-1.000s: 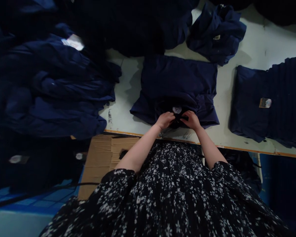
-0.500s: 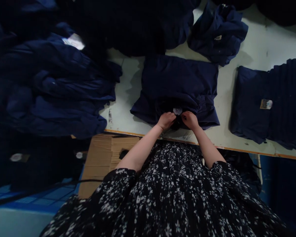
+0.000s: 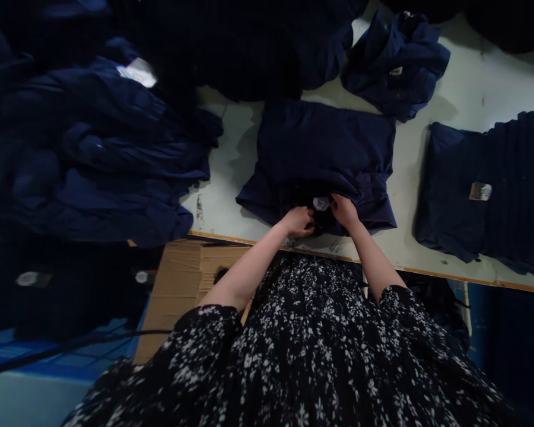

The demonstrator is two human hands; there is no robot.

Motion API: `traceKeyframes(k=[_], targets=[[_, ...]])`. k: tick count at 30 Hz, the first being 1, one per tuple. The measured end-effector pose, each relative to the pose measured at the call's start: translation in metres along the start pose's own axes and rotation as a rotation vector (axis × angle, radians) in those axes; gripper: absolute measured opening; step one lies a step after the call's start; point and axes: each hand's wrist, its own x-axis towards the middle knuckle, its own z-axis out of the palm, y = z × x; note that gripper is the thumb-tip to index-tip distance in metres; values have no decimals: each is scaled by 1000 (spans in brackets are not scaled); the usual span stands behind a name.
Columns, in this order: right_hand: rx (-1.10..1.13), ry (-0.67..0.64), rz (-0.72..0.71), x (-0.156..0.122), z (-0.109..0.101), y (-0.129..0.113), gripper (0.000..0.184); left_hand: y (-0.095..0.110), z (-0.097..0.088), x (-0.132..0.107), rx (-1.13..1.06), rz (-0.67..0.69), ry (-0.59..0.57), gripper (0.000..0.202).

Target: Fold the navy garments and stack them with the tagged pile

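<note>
While we're looking down over a floral dress sleeve, the far left is a big heap of navy garments with a white tag poking out; below it, a flattened cardboard sheet sits just under the orange-edged bench; moving right, our left hand is at the near edge of a folded navy garment, fingers curled together on the dark fabric at its collar; our right hand is just past a small white neck label, fingers bunched together on the cloth beside it; we can't really tell if either hand is gripping hard, since it's all so dark there; what's just changed is that our hands have drawn further apart, with the right one shifting up the garment; that leaves the label showing between them rather than half-covered; the garment itself stays flat on the bench, right in front of us; further right there's a crumpled navy garment near the far edge, not touching ours; at the far right sits a neat navy stack with its own tag, well apart from our hands.
</note>
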Motion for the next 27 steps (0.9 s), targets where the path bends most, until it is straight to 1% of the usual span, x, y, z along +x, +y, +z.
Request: traceKeyframes(k=[2, 3, 5, 6, 7, 8, 10, 11, 14, 17, 19, 20, 22, 23, 25, 27], targets=[[12, 9, -16, 10, -2, -4, 57, 0, -4, 3, -17, -40, -33, 24], [14, 6, -35, 15, -3, -6, 56, 1, -6, 4, -23, -65, -44, 25], [-9, -18, -90, 22, -7, -10, 48, 5, -9, 6, -21, -112, -28, 18], [-34, -35, -119, 24, -8, -13, 43, 7, -10, 7, -10, -140, 10, 14], [-63, -55, -144, 25, -9, -15, 39, 8, -11, 6, 3, -171, 63, 17], [-94, -77, -162, 26, -10, -17, 38, 9, -11, 6, 12, -204, 120, 29], [-149, -113, -170, 27, -12, -20, 44, 7, -11, 6, -13, -258, 208, 52], [-174, -125, -166, 27, -12, -21, 47, 4, -10, 8, -52, -268, 229, 59], [-236, -109, -132, 28, -13, -24, 53, -10, -10, 20, -246, -275, 298, 67], [-242, -77, -28, 27, -12, -25, 53, -22, -12, 38, -451, -277, 451, 74], [-210, -77, 36, 26, -10, -24, 55, -25, -16, 49, -548, -291, 531, 71], [-192, -77, 53, 26, -9, -24, 58, -24, -18, 53, -575, -323, 562, 66], [-160, -72, 51, 27, -8, -21, 65, -20, -21, 58, -584, -445, 598, 53], [-140, -69, 36, 28, -7, -19, 67, -18, -23, 60, -576, -521, 590, 46], [-79, -66, -6, 33, -4, -14, 61, -14, -26, 63, -556, -648, 518, 34], [40, -55, -43, 42, 0, -8, 54, -10, -27, 66, -554, -719, 441, 25]])
